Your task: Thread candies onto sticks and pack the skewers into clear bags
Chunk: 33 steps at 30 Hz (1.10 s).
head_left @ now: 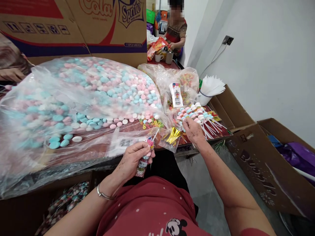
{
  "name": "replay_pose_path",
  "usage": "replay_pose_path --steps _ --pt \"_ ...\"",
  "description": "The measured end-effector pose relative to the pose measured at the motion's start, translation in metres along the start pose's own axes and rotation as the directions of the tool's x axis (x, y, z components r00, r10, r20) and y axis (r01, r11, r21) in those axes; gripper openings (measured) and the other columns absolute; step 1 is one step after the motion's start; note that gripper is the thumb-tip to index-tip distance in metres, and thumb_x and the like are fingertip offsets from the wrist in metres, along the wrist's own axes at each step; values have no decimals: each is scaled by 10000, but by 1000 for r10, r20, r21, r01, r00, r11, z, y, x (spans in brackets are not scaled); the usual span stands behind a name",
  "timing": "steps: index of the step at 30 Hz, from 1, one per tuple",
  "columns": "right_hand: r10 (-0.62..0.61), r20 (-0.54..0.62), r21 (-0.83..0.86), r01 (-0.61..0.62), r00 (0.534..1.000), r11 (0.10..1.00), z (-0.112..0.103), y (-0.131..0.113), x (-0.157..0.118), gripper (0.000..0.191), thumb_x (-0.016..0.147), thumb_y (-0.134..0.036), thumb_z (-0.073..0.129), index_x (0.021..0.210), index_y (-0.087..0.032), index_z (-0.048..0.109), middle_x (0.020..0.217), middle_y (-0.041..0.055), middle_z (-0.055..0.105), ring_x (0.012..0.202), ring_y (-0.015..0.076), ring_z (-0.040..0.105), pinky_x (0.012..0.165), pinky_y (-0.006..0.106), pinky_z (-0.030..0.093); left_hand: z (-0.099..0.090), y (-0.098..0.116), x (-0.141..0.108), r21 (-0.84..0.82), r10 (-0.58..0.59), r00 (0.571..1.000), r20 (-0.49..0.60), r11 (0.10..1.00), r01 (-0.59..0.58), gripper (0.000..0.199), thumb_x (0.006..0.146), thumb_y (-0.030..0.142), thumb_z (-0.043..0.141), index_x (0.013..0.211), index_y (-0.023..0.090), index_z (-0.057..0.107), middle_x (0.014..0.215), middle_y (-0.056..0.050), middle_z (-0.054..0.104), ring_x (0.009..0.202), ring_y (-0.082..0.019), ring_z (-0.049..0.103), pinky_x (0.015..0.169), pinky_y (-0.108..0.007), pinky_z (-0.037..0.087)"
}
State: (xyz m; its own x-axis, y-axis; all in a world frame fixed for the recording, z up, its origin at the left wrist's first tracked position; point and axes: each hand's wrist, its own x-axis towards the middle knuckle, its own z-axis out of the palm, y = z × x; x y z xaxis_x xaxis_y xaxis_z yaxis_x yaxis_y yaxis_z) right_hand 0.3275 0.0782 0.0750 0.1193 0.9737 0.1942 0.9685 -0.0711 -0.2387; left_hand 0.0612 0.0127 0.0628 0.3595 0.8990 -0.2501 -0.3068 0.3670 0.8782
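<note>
My left hand (138, 152) is closed around a candy stick in a small printed bag (141, 168), held upright over my lap. Its white stick (156, 134) pokes out above my fingers. My right hand (193, 131) reaches over the table edge with fingers pinched together, at the near side of a pile of candy skewers (194, 112). What its fingertips hold, if anything, is too small to make out. Between my hands lies a clear packet of gold twist ties (173, 136). Behind it are loose gummy rings (152, 123).
A large plastic bag of pastel candies (98, 85) covers the left table. Printed sachets (176, 95) and a tub of white sticks (210, 88) stand behind the skewers. Cardboard boxes (265, 170) flank the right. Finished-looking candies (69, 203) fill a box below. A person (176, 32) works behind; another's hand (12, 74) is left.
</note>
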Motion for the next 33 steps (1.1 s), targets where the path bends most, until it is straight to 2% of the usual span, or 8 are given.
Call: replay_pose_path --steps 3,6,10,14,17,21,26,33 --pt "20 44 281 -31 999 959 -1 -2 1 174 856 -276 453 791 -178 581 678 12 568 634 158 488 598 259 307 8 4 6 11 18 999 29 1000 -18 273 710 360 783 657 143 626 674 -21 685 515 -92 575 504 -197 413" --pt "-94 93 594 20 991 804 -4 -17 -11 133 793 -287 498 758 -179 568 668 -18 543 629 130 478 609 239 348 21 6 14 25 44 997 70 999 -46 244 731 348 760 661 144 646 670 -20 681 514 -91 572 510 -202 414" --pt "-241 82 737 104 967 668 -7 -43 -33 186 831 -327 499 756 -183 588 670 -29 556 631 117 482 611 226 373 37 7 25 14 63 989 135 998 -66 246 735 345 743 641 146 635 670 -26 682 511 -100 574 518 -217 429" --pt "-183 9 547 148 983 824 -7 -44 -34 225 888 -288 442 785 -187 614 705 0 613 665 138 537 637 232 386 37 7 26 15 73 987 141 997 -76 258 728 347 744 628 144 620 662 -25 683 501 -97 575 511 -212 427" --pt "-130 100 215 106 986 971 -6 -30 -27 261 936 -250 415 944 -185 668 808 51 702 745 179 616 676 251 389 28 6 21 16 65 991 113 998 -67 249 720 338 750 631 142 625 644 -19 681 491 -90 568 495 -201 413" --pt "-60 240 -153 99 969 983 -3 -16 -24 308 970 -195 384 1102 -179 662 991 113 741 873 229 665 689 276 384 16 3 17 14 34 997 74 999 -35 250 715 327 761 625 140 622 643 -20 683 490 -90 575 489 -196 411" --pt "-81 261 -225 142 962 964 -6 -12 -24 337 978 -139 348 1126 -190 647 1132 105 714 1003 222 650 740 273 394 12 -2 14 20 8 999 44 1000 -9 252 703 331 772 627 139 627 639 -22 684 485 -90 574 483 -191 406" --pt "-116 301 -226 189 946 956 -10 -14 -27 246 988 -223 418 1041 -192 656 1101 79 692 1006 213 630 742 271 402 8 -4 9 23 16 999 40 1000 -17 227 712 306 762 634 141 625 653 -22 689 495 -92 583 491 -189 412"
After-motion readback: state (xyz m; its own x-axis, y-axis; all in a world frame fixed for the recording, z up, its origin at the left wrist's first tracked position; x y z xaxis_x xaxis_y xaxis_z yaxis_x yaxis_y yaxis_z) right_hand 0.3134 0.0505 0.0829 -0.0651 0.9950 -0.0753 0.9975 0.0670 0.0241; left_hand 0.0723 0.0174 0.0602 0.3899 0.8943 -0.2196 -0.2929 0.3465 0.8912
